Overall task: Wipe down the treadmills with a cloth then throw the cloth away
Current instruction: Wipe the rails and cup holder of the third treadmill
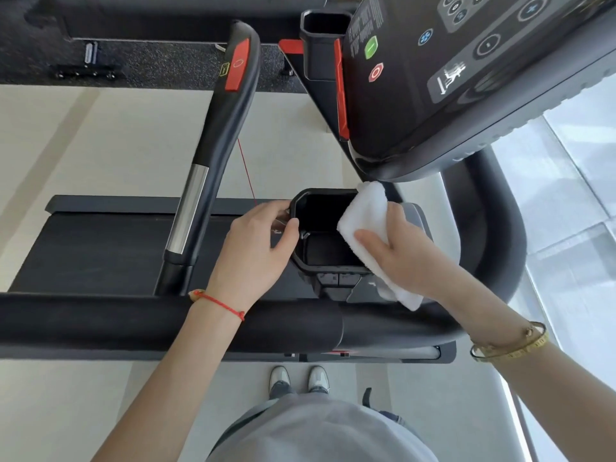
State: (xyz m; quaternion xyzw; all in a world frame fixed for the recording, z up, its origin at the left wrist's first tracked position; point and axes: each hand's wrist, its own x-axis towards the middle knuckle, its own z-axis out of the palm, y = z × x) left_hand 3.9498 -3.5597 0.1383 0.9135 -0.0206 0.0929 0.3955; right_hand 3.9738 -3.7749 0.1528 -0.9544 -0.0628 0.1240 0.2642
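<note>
Nearest me, past my shoes [299, 378] on the pale floor, the treadmill's padded front bar [166, 321] runs across under both my forearms. Just beyond it my left hand [256, 248] grips the near-left rim of the black cup holder [328, 261], thumb over the edge and fingers curled on the outer wall to steady it. My right hand [403, 258] holds the white cloth [365, 211], fingers curled round its folded bulk, and presses it against the holder's right rim, with a loose tail hanging below my wrist.

The cloth looks light, soft and limp, so I judge it best held bunched in the palm with a folded pad under the fingertips; a corner hold would let it flop. It should grip the plastic well rather than slide.

The holder has 2 stepped wells, both dark and, as far as I can see, with nothing in them. Farther off, the console [466, 78] tilts overhead, and a 2nd holder [325, 31] beside it also looks hollow. The left handrail [220, 128] reaches away.
</note>
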